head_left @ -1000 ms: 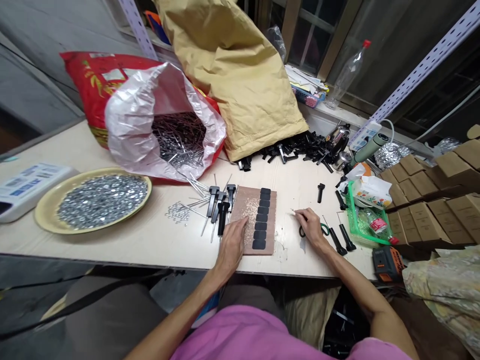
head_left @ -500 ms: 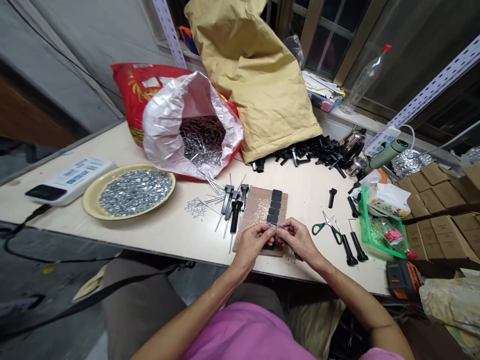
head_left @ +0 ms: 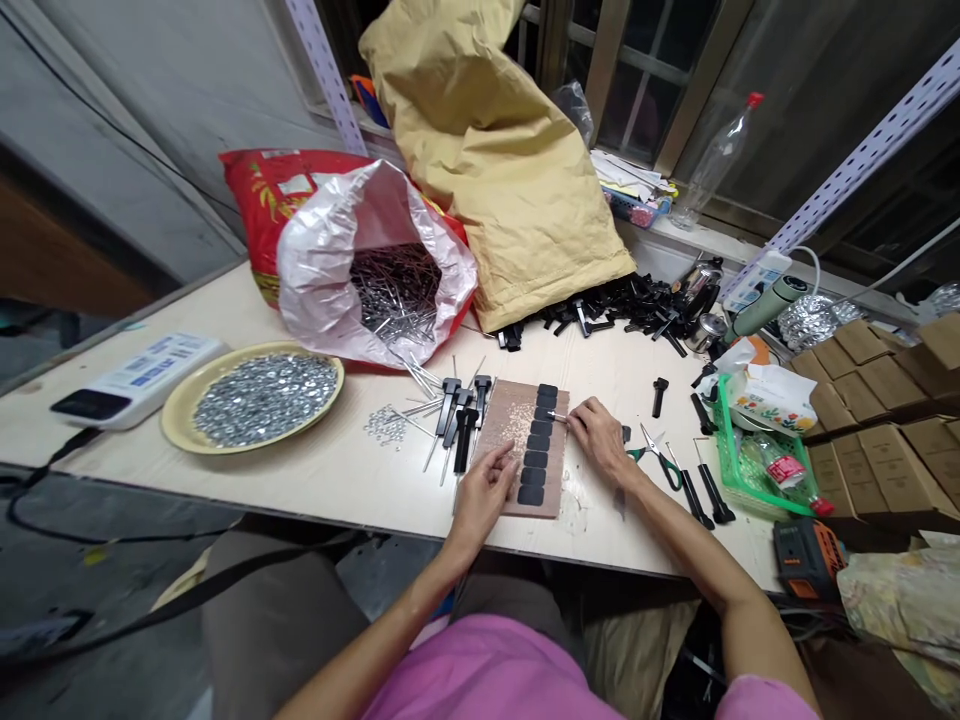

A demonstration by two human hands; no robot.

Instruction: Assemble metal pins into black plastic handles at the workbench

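Observation:
A brown board [head_left: 499, 425] lies on the table, with a column of black rounded pads [head_left: 538, 443] along its right side and many tiny pale bits [head_left: 517, 420] at the left. My right hand [head_left: 598, 432] is closed on a thin metal piece [head_left: 556, 416], whose tip lies over one of the upper pads. The grip hides the rest of that piece. At the board's left edge rests my left hand [head_left: 487, 490], its fingers loosely bent and apart, with nothing visible in them. Black-handled tools with metal rods [head_left: 463, 420] are piled just beyond it.
Left stands a yellow dish [head_left: 171, 420] of small metal pieces. Behind it, a red-and-white sack [head_left: 315, 270] holds metal rods. Black parts [head_left: 645, 305] are heaped under a tan sack [head_left: 510, 190]. Green-handled scissors [head_left: 660, 458] and a green basket [head_left: 727, 470] lie right.
My hands were together over the lower pads and have parted. The right moved up and right with the metal piece; the left moved left and down, uncovering the lower pads.

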